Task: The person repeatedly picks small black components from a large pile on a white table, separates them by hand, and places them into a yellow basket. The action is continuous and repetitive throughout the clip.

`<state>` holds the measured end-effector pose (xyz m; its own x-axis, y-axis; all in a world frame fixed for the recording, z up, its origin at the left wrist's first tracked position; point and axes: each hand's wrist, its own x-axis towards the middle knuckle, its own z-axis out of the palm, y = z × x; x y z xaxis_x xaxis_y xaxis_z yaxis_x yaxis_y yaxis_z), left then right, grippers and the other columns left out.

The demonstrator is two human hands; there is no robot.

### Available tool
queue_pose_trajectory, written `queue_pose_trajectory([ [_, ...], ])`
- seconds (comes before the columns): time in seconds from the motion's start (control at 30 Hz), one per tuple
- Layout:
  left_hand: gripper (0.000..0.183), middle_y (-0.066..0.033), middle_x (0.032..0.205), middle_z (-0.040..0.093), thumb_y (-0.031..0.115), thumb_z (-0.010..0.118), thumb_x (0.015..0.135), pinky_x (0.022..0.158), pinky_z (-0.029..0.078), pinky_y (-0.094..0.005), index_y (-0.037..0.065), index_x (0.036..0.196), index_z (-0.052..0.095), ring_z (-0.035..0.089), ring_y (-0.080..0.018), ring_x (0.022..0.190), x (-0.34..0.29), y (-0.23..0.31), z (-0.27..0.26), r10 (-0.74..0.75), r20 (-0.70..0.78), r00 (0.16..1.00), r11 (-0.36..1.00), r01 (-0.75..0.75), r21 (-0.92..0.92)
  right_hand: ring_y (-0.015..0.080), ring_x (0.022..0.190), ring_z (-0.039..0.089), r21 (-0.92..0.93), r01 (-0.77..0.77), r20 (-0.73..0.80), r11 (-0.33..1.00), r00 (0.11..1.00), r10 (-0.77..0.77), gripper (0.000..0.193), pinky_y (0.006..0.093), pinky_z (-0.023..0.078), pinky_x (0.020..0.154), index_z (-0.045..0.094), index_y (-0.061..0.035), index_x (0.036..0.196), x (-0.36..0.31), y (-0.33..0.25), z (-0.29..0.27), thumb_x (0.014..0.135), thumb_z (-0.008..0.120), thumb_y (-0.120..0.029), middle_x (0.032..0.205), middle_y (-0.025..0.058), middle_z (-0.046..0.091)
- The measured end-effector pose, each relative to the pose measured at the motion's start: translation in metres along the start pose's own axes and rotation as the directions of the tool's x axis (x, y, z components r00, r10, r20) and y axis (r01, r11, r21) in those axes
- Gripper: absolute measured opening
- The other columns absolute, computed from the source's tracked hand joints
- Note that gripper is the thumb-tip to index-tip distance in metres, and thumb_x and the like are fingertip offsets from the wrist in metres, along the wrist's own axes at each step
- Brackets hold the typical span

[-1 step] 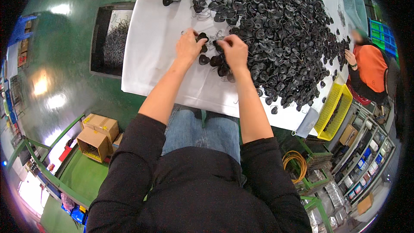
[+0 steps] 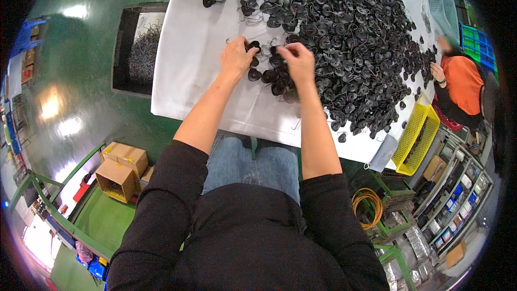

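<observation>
Over the white tabletop, my left hand (image 2: 235, 60) pinches a black disc-shaped piece (image 2: 253, 47) between thumb and fingers. Just to its right, my right hand (image 2: 299, 64) is closed, its fingertips together beside a small cluster of black discs (image 2: 278, 87). What those fingertips hold, if anything, is too small to make out. Between the hands lie bent wire hooks (image 2: 265, 49). A loose disc (image 2: 254, 74) rests below my left fingers.
A big heap of black discs with wire hooks (image 2: 355, 48) covers the table's right side. Left of the table stands a dark bin of wire hooks (image 2: 144, 56). A yellow basket (image 2: 413, 143) sits at the right edge. Other people's hands (image 2: 437, 71) are across the table.
My right hand has shifted slightly right, away from my left hand. My left hand stays nearly in place, still on the disc.
</observation>
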<state>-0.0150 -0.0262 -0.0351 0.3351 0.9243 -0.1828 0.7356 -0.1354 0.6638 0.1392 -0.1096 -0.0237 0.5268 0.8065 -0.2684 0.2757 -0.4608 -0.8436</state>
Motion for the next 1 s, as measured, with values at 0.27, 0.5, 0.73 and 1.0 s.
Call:
queue_pose_trajectory([
  [0.27, 0.015, -0.0023, 0.077, 0.061, 0.023, 0.062, 0.081, 0.054, 0.045, -0.0250, 0.010, 0.085, 0.056, 0.058, -0.0137, 0.066, -0.009, -0.018, -0.059, 0.166, 0.604, 0.780, 0.217, 0.569, -0.794, 0.0258, 0.074, 0.063, -0.396, -0.078, 0.113, 0.915, 0.985, 0.133, 0.028, 0.0336, 0.050, 0.068, 0.059, -0.0055, 0.089, 0.001, -0.005, -0.015, 0.073, 0.067, -0.027, 0.082, 0.0115, 0.064],
  [0.5, 0.032, -0.0068, 0.068, 0.062, 0.035, 0.069, 0.073, 0.057, 0.046, -0.0284, 0.007, 0.086, 0.060, 0.062, -0.0173, 0.071, -0.009, -0.013, -0.025, -0.220, 0.317, 0.922, 0.890, 0.323, -0.322, 0.0191, 0.068, 0.061, -0.105, -0.101, 0.087, 0.989, 0.990, 0.110, 0.020, 0.0308, 0.047, 0.058, 0.057, -0.0075, 0.083, 0.006, -0.016, -0.005, 0.071, 0.070, -0.018, 0.077, 0.0053, 0.062],
  [0.73, 0.029, -0.0049, 0.071, 0.060, 0.028, 0.069, 0.072, 0.057, 0.043, -0.0259, 0.006, 0.088, 0.059, 0.057, -0.0150, 0.065, -0.017, -0.012, -0.002, -0.061, 0.298, 0.953, 0.966, 0.131, -0.223, 0.0108, 0.072, 0.058, 0.488, -0.470, 0.505, 0.736, 0.839, 0.201, 0.015, 0.0260, 0.041, 0.056, 0.058, -0.0121, 0.084, -0.016, -0.012, -0.049, 0.073, 0.068, -0.018, 0.076, -0.0022, 0.057],
  [1.0, 0.015, 0.0014, 0.072, 0.052, 0.023, 0.059, 0.083, 0.046, 0.031, -0.0186, 0.010, 0.086, 0.055, 0.048, -0.0080, 0.064, -0.032, -0.037, -0.055, 0.182, 0.617, 0.766, 0.040, 0.621, -0.783, 0.0288, 0.079, 0.059, -0.443, 0.300, 0.320, 0.845, 0.933, -0.164, 0.030, 0.0380, 0.046, 0.068, 0.063, -0.0094, 0.086, -0.013, -0.003, 0.004, 0.063, 0.074, -0.026, 0.085, 0.0101, 0.060],
])
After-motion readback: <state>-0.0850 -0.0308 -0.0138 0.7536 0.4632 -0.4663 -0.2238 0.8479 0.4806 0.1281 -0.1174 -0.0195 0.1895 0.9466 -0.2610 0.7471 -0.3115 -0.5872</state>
